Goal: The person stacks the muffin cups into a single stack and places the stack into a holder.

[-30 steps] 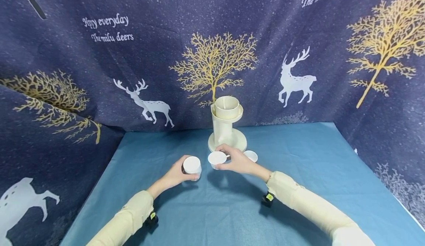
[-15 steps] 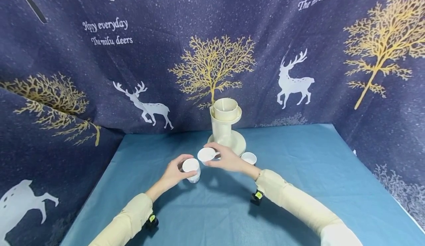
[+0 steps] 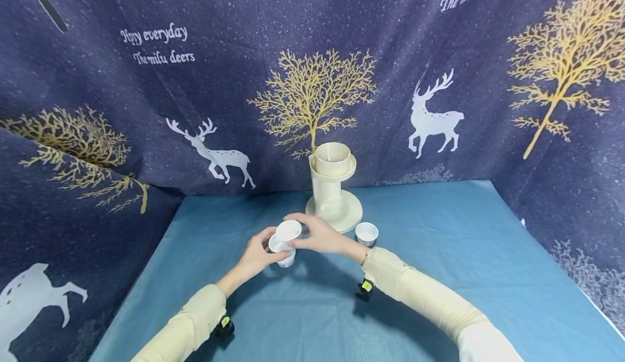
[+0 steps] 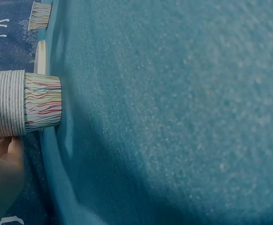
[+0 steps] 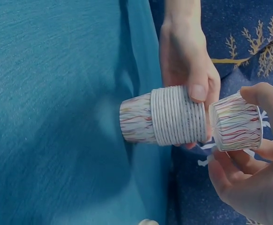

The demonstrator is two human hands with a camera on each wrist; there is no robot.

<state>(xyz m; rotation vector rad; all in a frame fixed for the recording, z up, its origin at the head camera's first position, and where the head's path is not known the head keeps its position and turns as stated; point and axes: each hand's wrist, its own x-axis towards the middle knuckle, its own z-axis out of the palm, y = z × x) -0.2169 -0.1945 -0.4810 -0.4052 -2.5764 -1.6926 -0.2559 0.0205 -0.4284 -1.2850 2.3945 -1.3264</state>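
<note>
My left hand [image 3: 256, 254] grips a stack of nested paper baking cups [image 5: 176, 116], thumb on one side and fingers on the other. The stack has white ribbed rims and coloured wavy lines on its lowest cup. Between the thumb and fingers of my right hand [image 3: 322, 235] is a single paper baking cup [image 5: 238, 122] with the same wavy pattern. Its base is right at the stack's open mouth, slightly tilted. In the head view this cup overlaps the top of the stack. A third paper cup [image 3: 367, 234] stands on the table to the right.
A cream stand [image 3: 326, 196] with a round base and a cylindrical holder on top rises behind the hands. Blue cloth [image 3: 312, 318] covers the table. A dark curtain [image 3: 342, 14] with deer and trees hangs at the back and sides.
My right hand has carried its cup leftward, from near the stand to over the stack's mouth. My left hand keeps hold of the stack, which has tipped slightly, nearly in place.
</note>
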